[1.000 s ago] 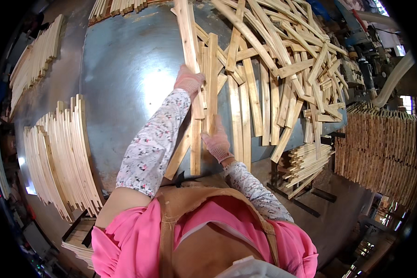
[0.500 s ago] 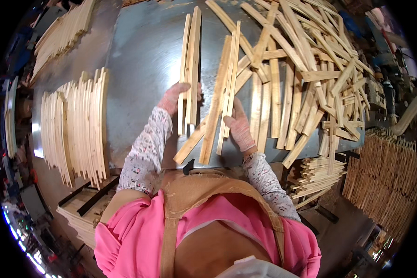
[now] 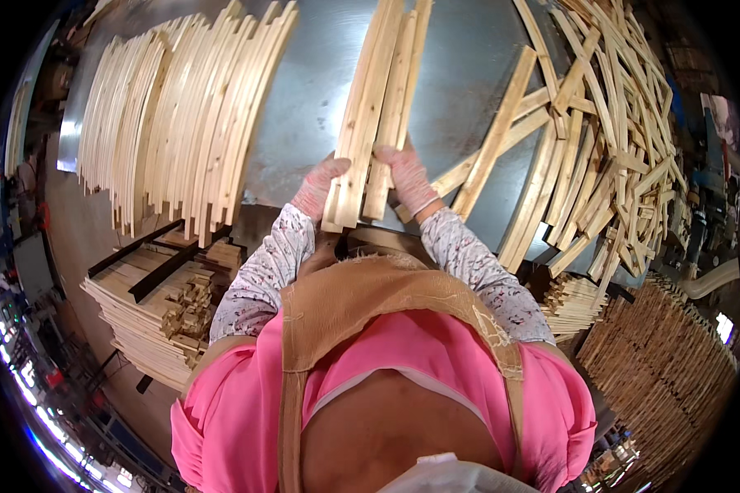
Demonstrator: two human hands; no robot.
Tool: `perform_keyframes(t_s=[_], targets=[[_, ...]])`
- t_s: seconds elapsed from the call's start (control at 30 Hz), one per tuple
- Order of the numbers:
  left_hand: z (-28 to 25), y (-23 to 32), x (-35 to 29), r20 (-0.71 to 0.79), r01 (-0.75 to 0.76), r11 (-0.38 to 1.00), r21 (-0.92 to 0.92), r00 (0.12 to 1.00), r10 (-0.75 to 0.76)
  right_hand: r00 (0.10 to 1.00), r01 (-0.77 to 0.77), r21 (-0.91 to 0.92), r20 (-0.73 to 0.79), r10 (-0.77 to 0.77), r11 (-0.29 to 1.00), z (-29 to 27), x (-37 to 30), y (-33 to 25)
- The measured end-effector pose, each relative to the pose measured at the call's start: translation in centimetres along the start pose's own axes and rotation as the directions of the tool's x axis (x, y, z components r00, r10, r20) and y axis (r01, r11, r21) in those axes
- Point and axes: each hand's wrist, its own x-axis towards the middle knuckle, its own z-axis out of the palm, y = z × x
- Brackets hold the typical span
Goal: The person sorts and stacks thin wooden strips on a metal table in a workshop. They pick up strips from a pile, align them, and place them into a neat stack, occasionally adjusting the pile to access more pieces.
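Note:
My left hand, in a pale pinkish work glove, is closed around the near part of some long pale wooden strips. Close beside them, my right hand, gloved alike, grips another set of wooden strips. Both sets point away from me over the grey metal tabletop, side by side with a narrow gap at their near ends. My thumbs lie along the outer sides; the fingers underneath are partly hidden.
Left on the table, many wooden strips lie in a row. A tangled heap of loose strips covers the right side, one strip lying nearer. Stacked wood stands below left, and a tall stack at lower right.
My hands have come closer together, bringing the two sets of strips side by side. The view has shifted, so the left row appears nearer the middle and the heap farther right.

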Motion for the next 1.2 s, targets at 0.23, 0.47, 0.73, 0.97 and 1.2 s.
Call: perform_keyframes(t_s=[0.23,0.47,0.73,0.97,1.2], targets=[[-6.7,4.3,-2.7,0.081,-0.248,0.837,0.488,0.968,0.24,0.957,0.177,-0.315,-0.167,-0.238,0.933,9.3,2.8,4.2],[-11.5,5.6,-7.1,-0.231,-0.19,0.969,0.156,0.947,0.223,0.99,0.125,-0.182,-0.04,-0.134,0.975,12.8,2.1,6.1],[-11.5,6.3,-12.0,0.257,0.183,-0.448,0.875,0.609,0.751,0.968,0.086,-0.959,0.144,0.204,0.271,18.6,0.9,3.7],[-5.1,3.9,-6.4,0.201,-0.041,-0.268,0.963,0.772,0.604,0.941,0.301,-0.952,0.287,-0.18,0.051,11.6,1.2,2.0],[3.0,-6.2,4.0,0.395,-0.255,-0.569,0.782,0.909,0.134,0.508,-0.35,-0.867,-0.494,-0.705,0.355,-12.0,-8.1,2.4]])
